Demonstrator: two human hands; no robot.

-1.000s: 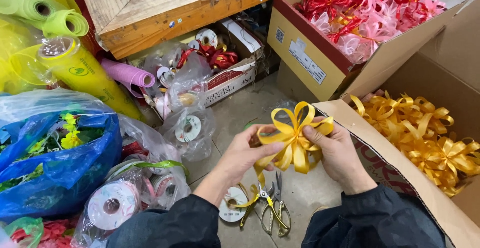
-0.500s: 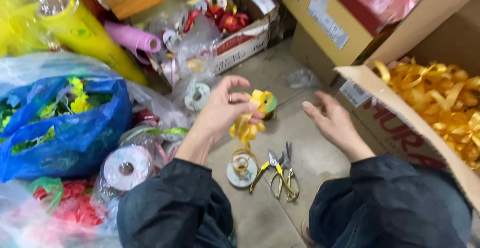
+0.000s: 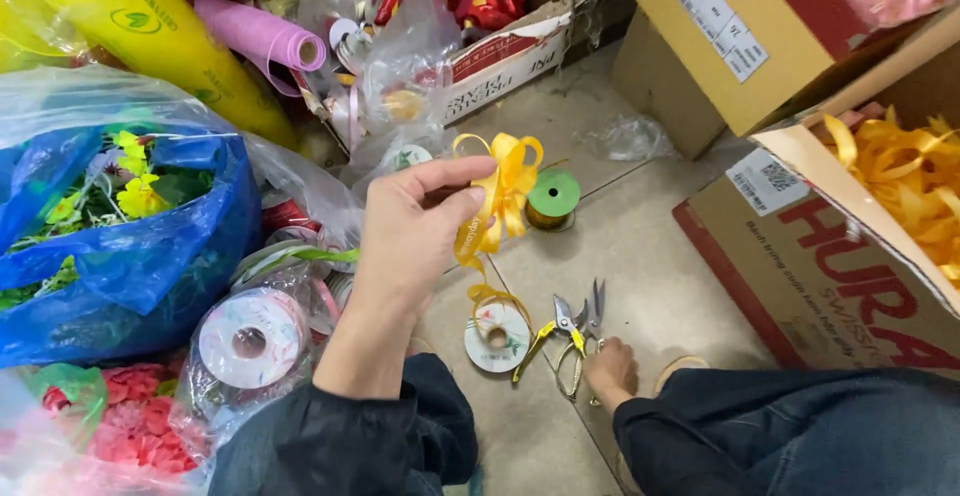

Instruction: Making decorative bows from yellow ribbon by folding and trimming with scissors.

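**Left hand raised a yellow ribbon bow while the right hand rested at the scissors on the floor.**

The left hand [image 3: 420, 221] was closed around a yellow ribbon bow [image 3: 503, 191], pinching it between thumb and fingertips above the tiled floor [image 3: 640, 246]; a curled tail of the ribbon hung down to a flat ribbon spool [image 3: 497, 337] lying below. The right hand [image 3: 610, 368] lay low on the floor, its fingers curled at the handles of the yellow-handled scissors [image 3: 570, 331]; whether they actually gripped the handles could not be told. A green-topped ribbon spool [image 3: 553, 199] stood just beyond the bow. An open cardboard box [image 3: 830, 246] of finished yellow bows [image 3: 905, 171] sat to the right, and a blue plastic bag [image 3: 130, 256] of artificial flowers to the left.
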